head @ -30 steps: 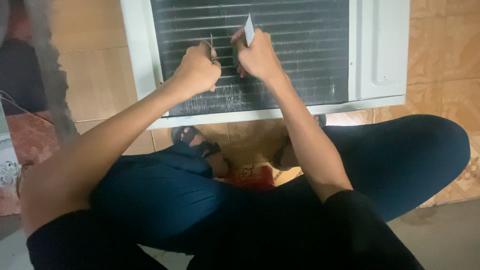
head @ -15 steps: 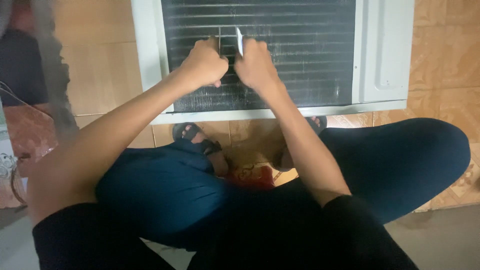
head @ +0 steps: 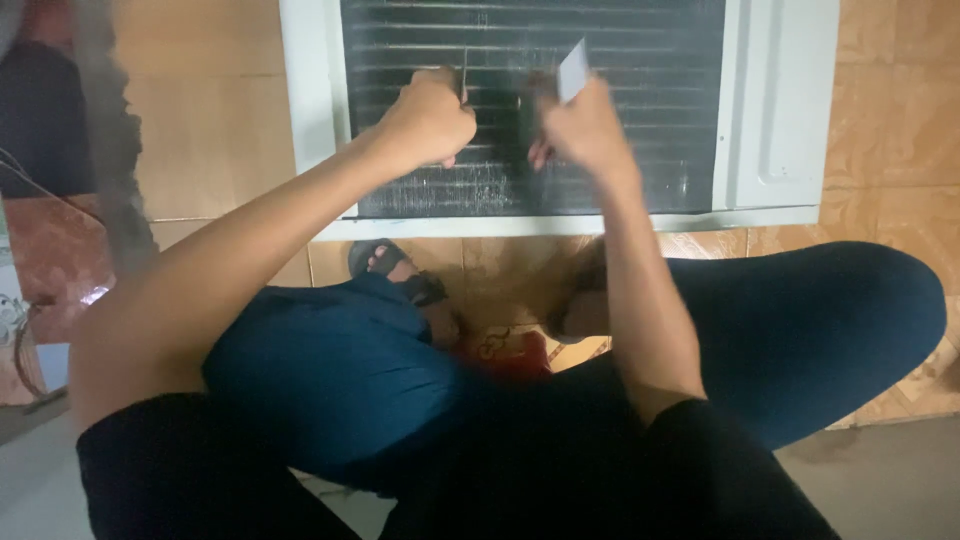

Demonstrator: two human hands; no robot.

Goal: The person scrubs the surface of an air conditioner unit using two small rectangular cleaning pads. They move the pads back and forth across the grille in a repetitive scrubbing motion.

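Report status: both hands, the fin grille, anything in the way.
Left hand fisted on thin tool at fin grille. Right hand pinching small flat card against fins. Nothing blocking.

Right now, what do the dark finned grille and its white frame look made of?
Dark finned grille: likely thin metal, matte, fine parallel fins with scuffed pale patches. White frame: smooth painted sheet metal or plastic; cannot tell which. Small flat white card in right hand: probably plastic.

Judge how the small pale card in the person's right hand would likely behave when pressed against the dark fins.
The card looks thin and flat, so it probably weighs little and flexes if pushed hard. It stands straight above the right hand, which suggests some stiffness. The fins look fine and closely spaced, so they may bend easily.
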